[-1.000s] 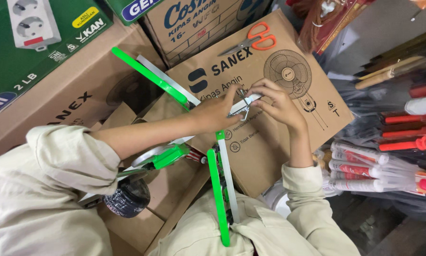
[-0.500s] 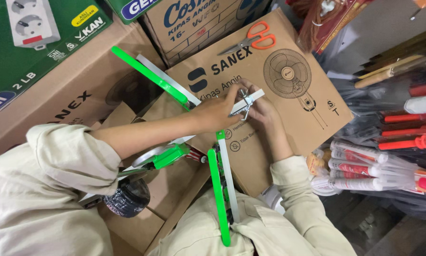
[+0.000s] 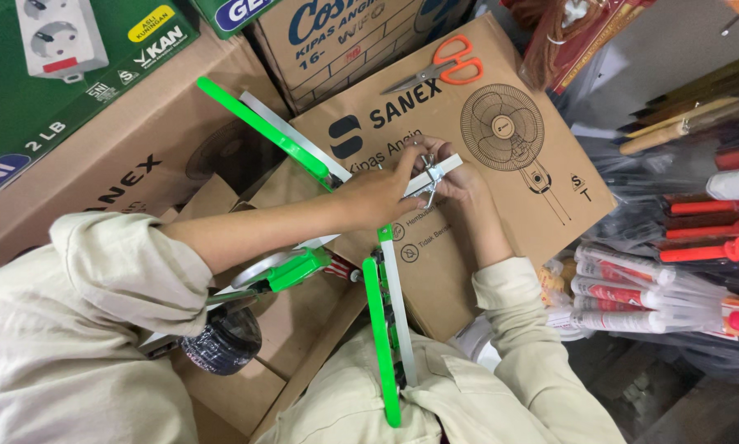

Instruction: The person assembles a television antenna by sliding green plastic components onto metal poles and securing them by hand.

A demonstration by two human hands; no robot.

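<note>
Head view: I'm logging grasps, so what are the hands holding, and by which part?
Both hands, left hand and right hand, pinch the tip of one white blade of the green-and-white assembly, at a small metal clip. The exact grip is partly hidden.

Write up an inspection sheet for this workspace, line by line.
Surface: brown fan carton serves as the worktop.
Job's things: white blade with a metal bracket; green-and-white blades spread below.
Clutter: orange-handled scissors lie on the carton.
Hands: left hand and right hand both pinch the blade at the bracket.
Cables: nothing seen.
Surroundings: stacked cartons, green socket box, wrapped red-and-white tools on the right.
</note>
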